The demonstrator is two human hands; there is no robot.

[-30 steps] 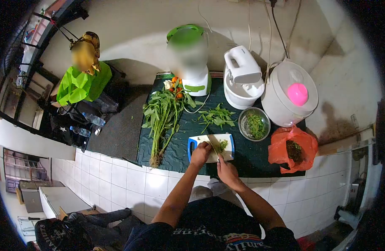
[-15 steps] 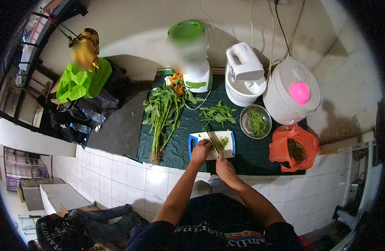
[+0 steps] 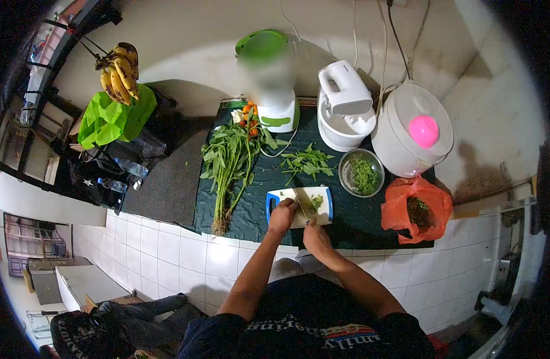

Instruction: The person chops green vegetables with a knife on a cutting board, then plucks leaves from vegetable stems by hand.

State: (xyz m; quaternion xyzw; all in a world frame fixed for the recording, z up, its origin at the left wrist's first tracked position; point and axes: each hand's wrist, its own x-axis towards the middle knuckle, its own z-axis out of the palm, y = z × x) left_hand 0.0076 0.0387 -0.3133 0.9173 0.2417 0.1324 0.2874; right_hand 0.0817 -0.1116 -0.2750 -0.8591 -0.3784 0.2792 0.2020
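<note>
A white cutting board with blue edges (image 3: pixel 323 218) lies at the table's front edge. My right hand (image 3: pixel 316 237) is closed round the handle of a knife (image 3: pixel 300 204), whose blade rests across the board. Just left of the blade, my left hand (image 3: pixel 282 216) is closed on the board, fingers curled; what it holds is hidden beneath them. Chopped greens (image 3: pixel 316 203) lie right of the blade. Behind the board are loose green leaves (image 3: pixel 309 161). A metal bowl (image 3: pixel 345 177) of chopped greens stands to the right, and a large leafy bunch (image 3: pixel 230 161) lies to the left.
A blender (image 3: pixel 278 113), a white stand mixer (image 3: pixel 346 134) and a white rice cooker (image 3: pixel 400 140) with a pink bowl (image 3: pixel 424 131) line the back. An orange bag (image 3: pixel 395 209) sits at right. Bananas (image 3: pixel 120 78) hang at left. Another person (image 3: pixel 107 329) is at lower left.
The view has shifted slightly. My right hand and the knife handle have moved a little toward the board's front edge; my left hand stays beside the blade.
</note>
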